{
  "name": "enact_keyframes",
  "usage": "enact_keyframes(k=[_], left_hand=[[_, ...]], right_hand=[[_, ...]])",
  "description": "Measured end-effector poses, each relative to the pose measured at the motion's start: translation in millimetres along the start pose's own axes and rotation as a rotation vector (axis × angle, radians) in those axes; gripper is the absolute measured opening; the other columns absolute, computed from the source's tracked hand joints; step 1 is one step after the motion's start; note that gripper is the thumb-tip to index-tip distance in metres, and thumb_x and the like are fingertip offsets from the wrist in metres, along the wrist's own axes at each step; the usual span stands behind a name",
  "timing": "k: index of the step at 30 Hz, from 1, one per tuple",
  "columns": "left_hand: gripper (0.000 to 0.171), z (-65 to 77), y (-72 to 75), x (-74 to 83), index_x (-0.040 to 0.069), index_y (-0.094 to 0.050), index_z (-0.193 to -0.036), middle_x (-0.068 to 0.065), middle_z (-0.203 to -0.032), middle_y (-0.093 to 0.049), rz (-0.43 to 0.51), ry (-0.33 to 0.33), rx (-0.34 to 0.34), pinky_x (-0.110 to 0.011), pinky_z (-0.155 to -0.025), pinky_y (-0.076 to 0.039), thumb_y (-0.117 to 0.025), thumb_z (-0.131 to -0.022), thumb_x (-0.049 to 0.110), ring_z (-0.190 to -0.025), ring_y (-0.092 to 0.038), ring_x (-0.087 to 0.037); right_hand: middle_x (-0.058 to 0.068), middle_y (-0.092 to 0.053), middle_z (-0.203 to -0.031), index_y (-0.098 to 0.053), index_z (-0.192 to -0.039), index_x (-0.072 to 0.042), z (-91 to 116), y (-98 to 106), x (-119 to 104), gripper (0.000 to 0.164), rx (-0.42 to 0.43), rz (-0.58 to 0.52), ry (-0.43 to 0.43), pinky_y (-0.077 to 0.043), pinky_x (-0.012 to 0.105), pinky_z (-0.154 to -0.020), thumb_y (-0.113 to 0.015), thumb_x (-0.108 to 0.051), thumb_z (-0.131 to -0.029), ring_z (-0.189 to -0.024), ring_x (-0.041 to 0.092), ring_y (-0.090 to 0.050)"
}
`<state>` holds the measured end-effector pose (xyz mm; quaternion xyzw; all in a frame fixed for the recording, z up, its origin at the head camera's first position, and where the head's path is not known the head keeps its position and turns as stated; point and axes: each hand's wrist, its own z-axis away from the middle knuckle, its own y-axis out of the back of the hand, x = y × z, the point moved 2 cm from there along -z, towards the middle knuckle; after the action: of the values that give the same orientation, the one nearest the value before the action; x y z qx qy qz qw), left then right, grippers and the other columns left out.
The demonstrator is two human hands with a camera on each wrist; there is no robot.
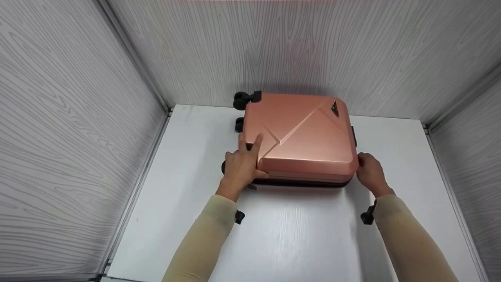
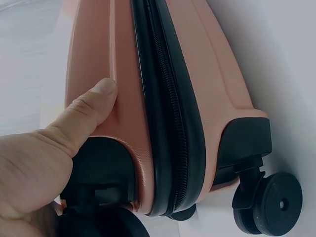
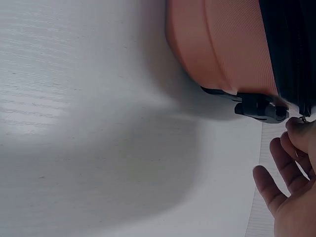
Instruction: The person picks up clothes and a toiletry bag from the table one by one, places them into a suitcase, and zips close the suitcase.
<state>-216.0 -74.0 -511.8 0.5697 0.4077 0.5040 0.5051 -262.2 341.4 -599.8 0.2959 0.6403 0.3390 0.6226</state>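
Note:
A rose-pink hard-shell suitcase (image 1: 305,133) lies flat, its black wheels (image 1: 240,101) toward the left. My left hand (image 1: 239,166) rests on the near left corner with fingers spread over the top shell. In the left wrist view, its thumb (image 2: 101,94) presses the side shell above a wheel mount, beside the black zipper band (image 2: 173,113). At the near right corner is my right hand (image 1: 370,172). Its thumb and forefinger pinch a small metal zipper pull (image 3: 303,118) at the end of the zipper, while the other fingers fan out below.
The suitcase lies on a white tabletop (image 1: 289,235), close to the grey wood-grain back panel (image 1: 274,51). Similar panels stand at the left (image 1: 70,137) and right (image 1: 477,156). A black side handle (image 1: 354,136) sits on the suitcase's right end.

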Motion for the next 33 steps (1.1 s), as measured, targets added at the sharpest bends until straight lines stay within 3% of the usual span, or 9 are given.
enact_keyframes(k=[7, 14, 21, 33], left_hand=[[0.137, 2.5, 1.2, -1.7, 0.033, -0.011, -0.171, -0.035, -0.168, -0.021, 0.021, 0.055, 0.005, -0.067, -0.091, -0.053, -0.09, -0.065, 0.07, -0.076, -0.073, -0.033], [0.137, 3.0, 1.0, -1.0, 0.034, -0.012, -0.171, -0.035, -0.168, -0.021, 0.025, 0.067, 0.013, -0.068, -0.094, -0.052, -0.089, -0.064, 0.07, -0.08, -0.073, -0.034], [0.137, 2.9, 0.3, 0.2, 0.036, -0.014, -0.171, -0.033, -0.169, -0.022, 0.068, 0.094, 0.02, -0.069, -0.097, -0.05, -0.092, -0.063, 0.067, -0.084, -0.074, -0.035], [0.135, 0.1, -0.5, 1.5, 0.036, -0.012, -0.171, -0.033, -0.17, -0.02, 0.068, 0.058, 0.012, -0.07, -0.098, -0.049, -0.091, -0.065, 0.068, -0.09, -0.074, -0.036]], right_hand=[[0.012, -0.053, -0.088, -0.057, -0.088, -0.004, 7.3, -3.0, 1.6, 0.017, -0.02, 0.052, 0.05, -0.039, 0.043, -0.071, -0.056, -0.002, -0.104, -0.079, 0.028, -0.048], [0.011, -0.057, -0.093, -0.064, -0.094, -0.004, 23.1, -0.9, 5.5, 0.013, -0.075, 0.094, 0.076, -0.042, 0.045, -0.076, -0.061, -0.008, -0.106, -0.083, 0.028, -0.05], [0.012, -0.062, -0.098, -0.068, -0.102, -0.003, 37.8, -0.1, 7.0, 0.009, -0.063, 0.07, 0.125, -0.046, 0.048, -0.079, -0.062, -0.008, -0.106, -0.088, 0.027, -0.056], [0.013, -0.067, -0.102, -0.067, -0.1, -0.003, 59.2, -0.8, 8.7, 0.005, -0.054, 0.052, 0.169, -0.051, 0.05, -0.081, -0.063, -0.002, -0.103, -0.093, 0.03, -0.064]])
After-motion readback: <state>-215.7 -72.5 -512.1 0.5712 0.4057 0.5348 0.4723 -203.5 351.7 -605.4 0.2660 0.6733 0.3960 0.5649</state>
